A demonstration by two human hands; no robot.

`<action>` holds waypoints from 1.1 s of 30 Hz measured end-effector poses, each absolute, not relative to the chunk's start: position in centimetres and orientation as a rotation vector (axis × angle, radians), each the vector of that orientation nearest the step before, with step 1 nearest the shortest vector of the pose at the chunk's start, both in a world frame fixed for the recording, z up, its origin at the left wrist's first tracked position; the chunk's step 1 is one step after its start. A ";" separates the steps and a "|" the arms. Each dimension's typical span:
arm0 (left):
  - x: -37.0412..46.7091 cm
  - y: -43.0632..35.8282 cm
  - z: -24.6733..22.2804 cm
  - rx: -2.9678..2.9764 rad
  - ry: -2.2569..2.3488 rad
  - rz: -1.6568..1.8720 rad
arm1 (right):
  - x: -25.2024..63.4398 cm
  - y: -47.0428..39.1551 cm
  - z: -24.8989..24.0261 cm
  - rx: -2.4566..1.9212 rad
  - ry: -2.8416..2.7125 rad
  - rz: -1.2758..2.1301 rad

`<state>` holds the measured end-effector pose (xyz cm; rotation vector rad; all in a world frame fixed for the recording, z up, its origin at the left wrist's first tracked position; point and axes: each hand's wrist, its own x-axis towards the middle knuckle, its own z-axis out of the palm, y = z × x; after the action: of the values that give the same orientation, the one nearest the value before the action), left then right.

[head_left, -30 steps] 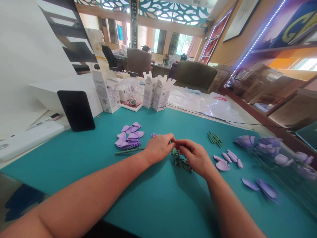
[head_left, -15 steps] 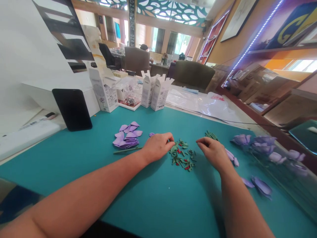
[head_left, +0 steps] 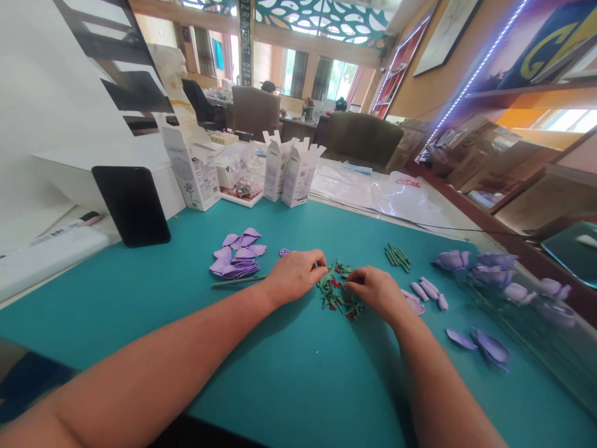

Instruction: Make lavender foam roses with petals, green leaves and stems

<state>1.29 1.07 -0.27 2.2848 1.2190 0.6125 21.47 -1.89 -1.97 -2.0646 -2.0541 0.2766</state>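
My left hand (head_left: 296, 274) is closed in a pinch at the left edge of a pile of small green and red plastic pieces (head_left: 334, 292). A long green stem (head_left: 237, 282) runs behind that wrist, in line with the pinched fingers; its far end is hidden by the hand. At the pile's right side, my right hand (head_left: 375, 289) reaches in with thumb and fingertips together, and whatever lies between them is too small to make out. Purple petals (head_left: 236, 267) lie stacked left of my left hand, beside a small purple wheel-shaped piece (head_left: 284, 252).
Short green rods (head_left: 398, 257) and pale purple bud pieces (head_left: 428, 288) lie to the right. Loose petals (head_left: 490, 348) and assembled purple flowers (head_left: 497, 270) sit farther right. White boxes (head_left: 298, 174), a tray of bagged parts (head_left: 242, 193) and a black tablet-like panel (head_left: 132, 205) stand behind the mat.
My right hand has moved left, from beside the short rods into the pile of green and red pieces. My left hand stays in place. The view has shifted slightly.
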 end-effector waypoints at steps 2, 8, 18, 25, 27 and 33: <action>1.3 1.1 -0.3 2.288 1.219 0.611 | 21.0 -1.9 -2.0 -2.104 -2.077 0.287; 1.3 1.1 -0.4 2.298 1.200 0.619 | 20.3 -1.9 -2.4 -2.150 -2.122 0.183; 1.3 1.1 -0.3 2.294 1.191 0.592 | 20.6 -2.1 -1.6 -2.052 -1.895 0.232; 1.3 1.1 -0.4 2.297 1.183 0.590 | 20.7 -2.1 -1.6 -1.654 -1.712 0.575; 1.3 1.1 -0.3 2.298 1.175 0.587 | 20.7 -2.1 -1.7 -1.579 -1.713 0.616; 1.3 1.1 -0.3 2.306 1.157 0.581 | 20.3 -2.2 -1.5 -1.485 -1.807 0.533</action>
<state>1.32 1.07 -0.32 2.3064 1.1567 0.5808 20.32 -2.22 -1.46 -1.4851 -1.8072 0.5332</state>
